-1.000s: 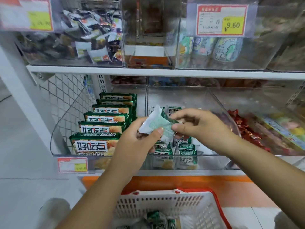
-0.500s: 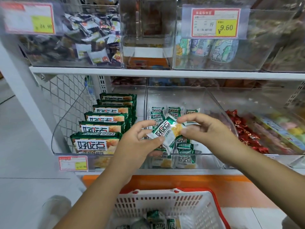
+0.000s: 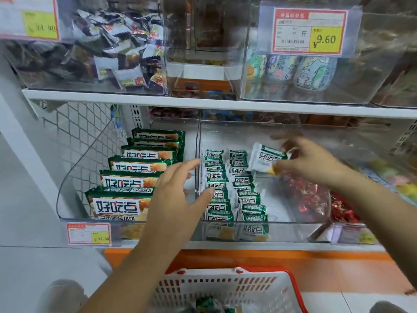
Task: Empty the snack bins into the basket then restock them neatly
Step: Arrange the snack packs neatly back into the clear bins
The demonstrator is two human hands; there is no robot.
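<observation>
My right hand (image 3: 309, 160) pinches a small green-and-white snack packet (image 3: 264, 159) above the right part of the clear middle bin (image 3: 266, 230). Two rows of the same small packets (image 3: 230, 188) stand in that bin's left half. My left hand (image 3: 178, 193) hovers with spread fingers in front of the bin's left wall and holds nothing. The clear bin on the left holds a row of larger green packets (image 3: 130, 177). Below, the white basket with a red rim (image 3: 225, 290) holds a few small packets (image 3: 207, 304).
A bin of red-wrapped sweets (image 3: 309, 195) sits to the right. The upper shelf (image 3: 203, 102) overhangs the bins and carries clear bins with price tags (image 3: 309, 31). A wire mesh panel (image 3: 74, 136) closes the left side. An orange base strip (image 3: 248, 258) runs under the lower shelf.
My left hand has let go of the small packet and drawn back to the left. My right hand carried the packet up and to the right, over the bin's empty side.
</observation>
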